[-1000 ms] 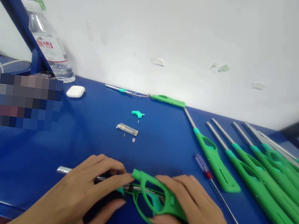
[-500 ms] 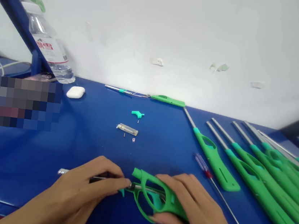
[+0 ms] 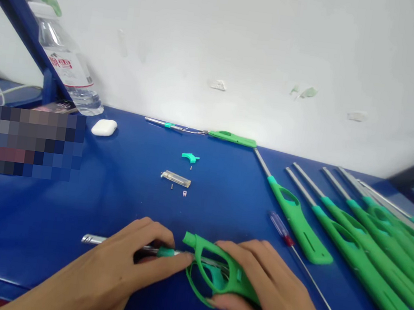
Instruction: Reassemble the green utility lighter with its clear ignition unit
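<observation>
My right hand [image 3: 270,283] is wrapped round a green lighter handle [image 3: 214,249], whose two shell halves stand partly apart at the trigger loop. Inside the loop a teal trigger [image 3: 217,277] and thin metal parts show. My left hand [image 3: 144,263] is closed on a silver metal tube [image 3: 94,239] with a teal collar [image 3: 166,252]; its thumb and fingertips reach the front of the green shell. The tube points left, and its inner end runs toward the handle's opening. The fingers hide part of the tube.
Beyond my hands lie a clear fuel tank [image 3: 176,178], a teal trigger piece [image 3: 190,157] and small screws. A screwdriver [image 3: 287,239] and several green lighters [image 3: 360,259] are on the right. A bottle [image 3: 69,62] and white case [image 3: 104,128] stand back left.
My left hand has shifted slightly right, its thumb now at the shell's front. The teal collar now shows between its fingers. My right hand has hardly moved.
</observation>
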Available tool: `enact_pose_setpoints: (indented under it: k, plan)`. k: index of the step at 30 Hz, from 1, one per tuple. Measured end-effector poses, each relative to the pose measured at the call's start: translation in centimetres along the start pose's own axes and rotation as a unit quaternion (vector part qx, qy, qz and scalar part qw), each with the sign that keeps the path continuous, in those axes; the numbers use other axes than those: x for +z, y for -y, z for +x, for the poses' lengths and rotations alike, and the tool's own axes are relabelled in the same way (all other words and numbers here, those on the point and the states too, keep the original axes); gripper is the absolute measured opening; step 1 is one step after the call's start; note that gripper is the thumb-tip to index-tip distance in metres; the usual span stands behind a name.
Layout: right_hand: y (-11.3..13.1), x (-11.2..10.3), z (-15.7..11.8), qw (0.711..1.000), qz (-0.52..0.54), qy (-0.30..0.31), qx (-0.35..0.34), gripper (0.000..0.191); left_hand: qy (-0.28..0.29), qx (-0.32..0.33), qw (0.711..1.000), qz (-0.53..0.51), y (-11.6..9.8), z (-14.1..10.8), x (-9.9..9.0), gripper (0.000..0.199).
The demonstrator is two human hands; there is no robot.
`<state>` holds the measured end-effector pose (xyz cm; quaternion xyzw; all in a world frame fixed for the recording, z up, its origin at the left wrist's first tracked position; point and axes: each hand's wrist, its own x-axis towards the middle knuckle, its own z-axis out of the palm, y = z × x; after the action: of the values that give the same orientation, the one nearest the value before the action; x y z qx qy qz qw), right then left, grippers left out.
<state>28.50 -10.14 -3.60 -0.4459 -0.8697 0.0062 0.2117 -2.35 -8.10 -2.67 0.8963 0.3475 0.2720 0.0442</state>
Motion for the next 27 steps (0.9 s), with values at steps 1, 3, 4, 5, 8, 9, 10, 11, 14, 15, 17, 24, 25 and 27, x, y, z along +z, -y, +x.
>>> enact_pose_setpoints:
  k: [1,3,4,5,8,9,10,11,14,15,17,24,25,27]
  plan:
    - [0.0,0.0,0.0,1.0,0.0,0.0,-0.001,0.046,0.016,0.01,1.0,-0.001,0.2,-0.1,0.1,0.09]
    - [0.0,0.1,0.0,1.0,0.0,0.0,-0.001,0.047,0.049,-0.004,0.999,0.003,0.6,-0.7,0.4,0.1]
    - [-0.1,0.1,0.0,1.0,0.0,-0.001,-0.001,0.047,0.075,-0.018,0.997,0.001,0.8,-1.1,0.5,0.102]
    - [-0.1,0.1,-0.1,1.0,0.0,-0.002,-0.001,0.048,0.102,-0.021,0.994,-0.006,1.1,-1.4,0.7,0.103]
    - [-0.1,0.2,-0.1,1.0,0.0,-0.004,0.002,0.047,0.139,-0.025,0.99,-0.024,1.6,-2.1,1.0,0.104]
    - [-0.1,0.3,0.0,1.0,0.0,-0.005,0.002,0.046,0.138,-0.022,0.99,-0.026,1.6,-2.2,1.0,0.105]
    - [-0.1,0.3,0.0,1.0,0.0,-0.006,0.002,0.046,0.135,-0.018,0.99,-0.026,1.6,-2.2,1.1,0.105]
    - [-0.1,0.3,0.1,1.0,0.0,-0.008,0.0,0.046,0.132,-0.012,0.991,-0.025,1.5,-2.1,1.1,0.105]
    - [-0.1,0.3,0.1,1.0,-0.007,-0.013,-0.004,0.046,0.118,0.006,0.993,-0.015,1.2,-1.7,1.0,0.105]
    - [-0.2,0.2,0.1,1.0,-0.008,-0.014,-0.005,0.046,0.108,0.013,0.994,-0.014,1.1,-1.5,0.9,0.104]
    - [-0.1,0.2,0.1,1.0,-0.007,-0.016,-0.005,0.046,0.091,0.021,0.995,-0.017,1.1,-1.0,0.5,0.1]
    - [-0.1,0.2,0.2,1.0,-0.016,-0.024,-0.007,0.046,0.05,0.027,0.998,0.0,1.1,-0.7,0.2,0.085]
    - [-0.1,0.2,0.2,1.0,-0.015,-0.025,-0.008,0.046,0.033,0.03,0.999,0.007,1.1,-0.8,0.2,0.084]
    - [-0.1,0.3,0.1,1.0,-0.013,-0.025,-0.01,0.046,0.014,0.036,0.999,0.013,1.1,-0.8,0.3,0.079]
